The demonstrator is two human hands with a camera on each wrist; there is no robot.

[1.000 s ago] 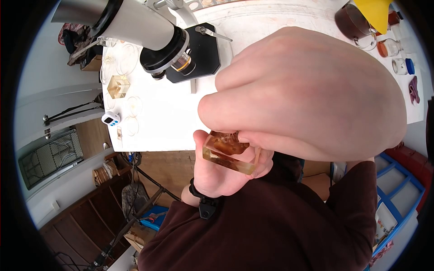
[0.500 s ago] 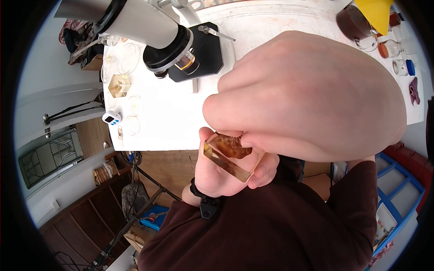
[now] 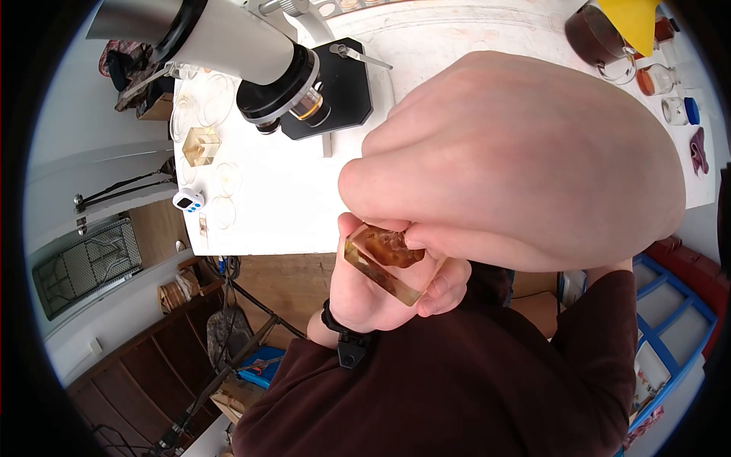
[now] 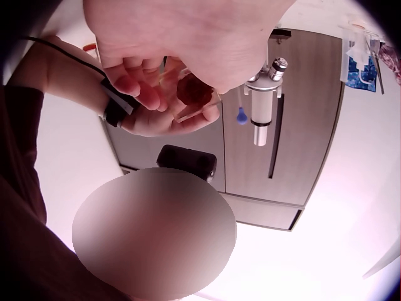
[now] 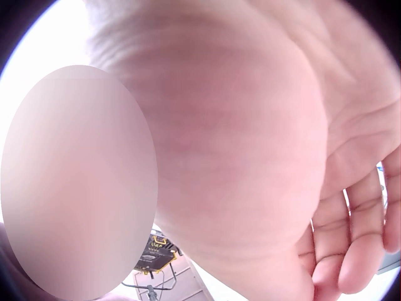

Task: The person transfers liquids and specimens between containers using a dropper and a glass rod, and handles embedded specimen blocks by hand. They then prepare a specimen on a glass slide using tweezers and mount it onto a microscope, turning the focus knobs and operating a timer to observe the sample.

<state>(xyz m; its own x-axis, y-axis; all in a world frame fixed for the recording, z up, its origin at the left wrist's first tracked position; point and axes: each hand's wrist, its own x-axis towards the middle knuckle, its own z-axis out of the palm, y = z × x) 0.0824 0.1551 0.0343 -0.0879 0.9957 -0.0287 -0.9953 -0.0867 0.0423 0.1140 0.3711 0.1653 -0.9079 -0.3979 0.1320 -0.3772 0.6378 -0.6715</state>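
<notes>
A clear resin block [image 3: 407, 293] with a reddish-brown lump embedded inside lies in my left hand [image 3: 362, 301], held between thumb and fingers in front of my chest. Over it, my right hand [image 3: 510, 164] covers the upper part of the block, its thumb tip on the top face and its curled fingers at the far edge. In the left wrist view the right hand's fingers [image 4: 156, 122] also curl about the block, whose dark lump [image 4: 195, 89] shows through. My right palm [image 5: 232, 138] fills much of the right wrist view, where the block is hidden.
A microscope [image 3: 266, 61] stands on the white table [image 3: 282, 217] beyond my hands. At the left are a second clear block [image 3: 200, 146], glass dishes [image 3: 216, 100] and a small white timer [image 3: 188, 199]. A brown pot [image 3: 590, 34] and jars [image 3: 675, 111] stand far right.
The block has turned in my left hand so that more of its top face shows. Left hand and block have shifted slightly right; the last half second shows hardly any movement.
</notes>
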